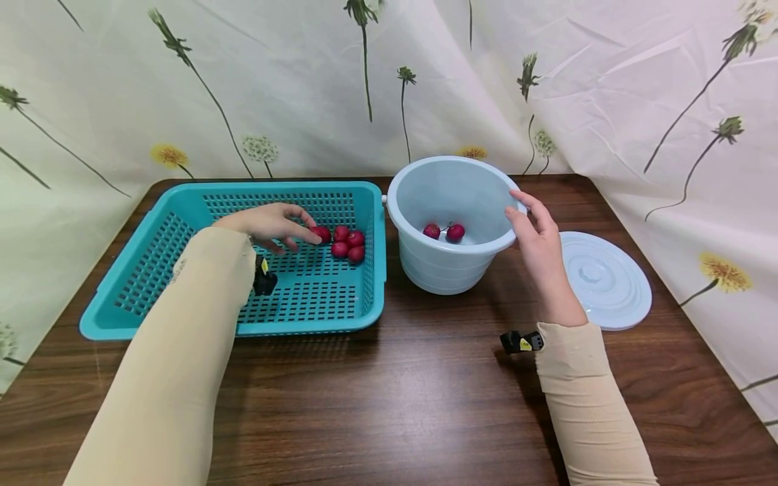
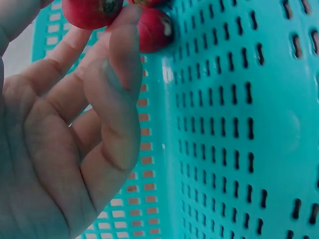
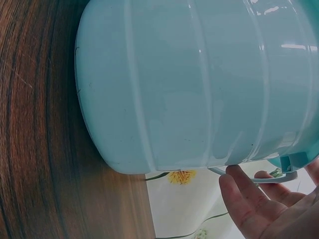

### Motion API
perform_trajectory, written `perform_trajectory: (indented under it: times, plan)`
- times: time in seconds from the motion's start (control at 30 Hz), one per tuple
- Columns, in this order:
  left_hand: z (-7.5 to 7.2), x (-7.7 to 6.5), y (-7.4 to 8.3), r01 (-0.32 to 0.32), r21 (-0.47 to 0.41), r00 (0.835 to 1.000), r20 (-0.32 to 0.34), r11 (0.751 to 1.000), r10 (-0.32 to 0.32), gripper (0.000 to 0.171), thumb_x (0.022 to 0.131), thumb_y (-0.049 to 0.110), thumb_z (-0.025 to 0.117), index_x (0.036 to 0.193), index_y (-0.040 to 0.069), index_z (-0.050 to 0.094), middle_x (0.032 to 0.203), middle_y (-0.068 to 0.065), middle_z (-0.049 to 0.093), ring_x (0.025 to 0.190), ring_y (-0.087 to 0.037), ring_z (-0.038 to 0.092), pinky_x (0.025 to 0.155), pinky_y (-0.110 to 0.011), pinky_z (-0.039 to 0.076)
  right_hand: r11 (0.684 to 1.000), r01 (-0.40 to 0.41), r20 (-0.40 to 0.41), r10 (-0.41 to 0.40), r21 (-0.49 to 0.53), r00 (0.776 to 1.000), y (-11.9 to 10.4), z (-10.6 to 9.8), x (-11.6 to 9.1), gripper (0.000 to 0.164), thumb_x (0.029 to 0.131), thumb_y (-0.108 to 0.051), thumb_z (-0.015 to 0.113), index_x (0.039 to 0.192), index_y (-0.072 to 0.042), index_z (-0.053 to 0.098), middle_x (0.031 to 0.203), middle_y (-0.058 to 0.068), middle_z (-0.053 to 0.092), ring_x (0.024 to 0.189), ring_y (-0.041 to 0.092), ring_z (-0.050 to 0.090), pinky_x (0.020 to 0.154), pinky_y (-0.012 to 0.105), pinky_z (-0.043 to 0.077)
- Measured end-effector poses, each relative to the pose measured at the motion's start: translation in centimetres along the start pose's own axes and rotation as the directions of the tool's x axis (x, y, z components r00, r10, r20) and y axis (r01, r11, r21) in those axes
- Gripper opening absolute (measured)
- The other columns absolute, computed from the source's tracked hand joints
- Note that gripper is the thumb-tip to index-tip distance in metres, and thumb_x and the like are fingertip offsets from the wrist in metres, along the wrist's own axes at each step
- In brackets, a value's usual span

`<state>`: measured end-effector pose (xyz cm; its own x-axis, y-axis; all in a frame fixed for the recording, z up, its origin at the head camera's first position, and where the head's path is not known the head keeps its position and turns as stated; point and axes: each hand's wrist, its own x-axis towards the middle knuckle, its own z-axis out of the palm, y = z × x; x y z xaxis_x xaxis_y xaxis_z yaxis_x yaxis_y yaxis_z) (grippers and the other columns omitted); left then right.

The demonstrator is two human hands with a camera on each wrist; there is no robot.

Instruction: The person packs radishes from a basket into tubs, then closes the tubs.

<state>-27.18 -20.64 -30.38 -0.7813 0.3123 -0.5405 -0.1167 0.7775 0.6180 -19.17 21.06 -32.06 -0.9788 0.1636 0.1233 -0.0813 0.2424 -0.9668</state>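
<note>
L hand (image 1: pixel 273 225) is in the teal basket (image 1: pixel 375 256), L-of-center in head view. Fingers partly curled, thumb + fingertips in a pinch on a red radish (image 1: pixel 321 234) just L of frame center; how firm, can't tell. L wrist cam cuts that radish off at top edge, and fingers hide its lower side.

4 other radishes (image 1: pixel 339 250) bunched just R of it; L wrist cam only gets parts of them, top of frame.

R hand (image 1: pixel 537 233) holds rim of lt-blue bucket (image 1: pixel 444 266), R-of-center: thumb on the inner side, fingers round the outside, mostly hidden in head view. R wrist cam: fingers lower R by the handle (image 3: pixel 289 177), hand cut off at edge, exact contact unclear. 2 radishes visible in bucket; near wall hides part of floor.

Lid (image 1: pixel 592 273) on table (image 1: pixel 425 385), far R, partly behind R wrist.
</note>
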Motion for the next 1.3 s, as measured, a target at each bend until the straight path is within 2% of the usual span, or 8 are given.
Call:
perform_trajectory:
  times: [0.2,0.5,0.83,1.03,1.3]
  plan:
    - [-0.1,-0.4,0.7,-0.040,-0.015,0.998,0.039,0.999,0.041,0.062,0.094,0.044,0.065,0.144,0.013,0.046,0.126,-0.011,0.058,0.107,-0.028,0.060,0.089,-0.042,0.053,1.000,0.000,0.001,0.000,0.013,1.000,0.0,0.0,0.0,0.049,0.101,-0.035,0.050,0.147,-0.021,0.048,0.153,0.004,0.042,0.109,0.015,0.052,0.078,0.020,0.049]
    - [-0.1,-0.5,2.3,-0.083,-0.036,0.996,0.029,0.996,0.084,0.061,0.091,0.047,0.068,0.141,0.016,0.050,0.135,-0.011,0.058,0.109,-0.030,0.059,0.090,-0.043,0.053,1.000,0.007,0.002,-0.007,0.030,1.000,0.0,0.1,0.1,0.047,0.101,-0.034,0.051,0.146,-0.020,0.049,0.152,0.005,0.042,0.111,0.018,0.053,0.077,0.017,0.051]
    - [0.2,-0.9,4.6,-0.160,-0.049,0.987,0.001,0.986,0.160,0.058,0.090,0.053,0.067,0.136,0.021,0.053,0.128,-0.008,0.062,0.099,-0.024,0.062,0.088,-0.043,0.052,1.000,0.008,0.011,-0.008,0.021,1.000,-0.1,0.0,0.0,0.049,0.101,-0.035,0.050,0.147,-0.021,0.047,0.152,0.005,0.042,0.109,0.016,0.053,0.079,0.021,0.050]
    - [0.7,-1.2,6.0,-0.200,-0.017,0.980,-0.014,0.980,0.200,0.052,0.089,0.052,0.069,0.131,0.023,0.057,0.112,-0.005,0.066,0.093,-0.026,0.062,0.082,-0.037,0.053,1.000,0.011,0.005,-0.011,0.016,1.000,0.0,0.0,0.0,0.048,0.101,-0.036,0.050,0.146,-0.021,0.049,0.151,0.006,0.043,0.108,0.016,0.053,0.078,0.020,0.050]
    - [1.4,-1.3,7.9,-0.258,-0.035,0.966,0.023,0.965,0.259,0.046,0.090,0.046,0.070,0.128,0.024,0.058,0.114,-0.007,0.066,0.093,-0.028,0.062,0.074,-0.034,0.053,1.000,0.010,0.001,-0.010,0.015,1.000,0.1,0.0,0.0,0.047,0.101,-0.036,0.051,0.146,-0.021,0.049,0.151,0.006,0.043,0.108,0.017,0.053,0.079,0.020,0.051]
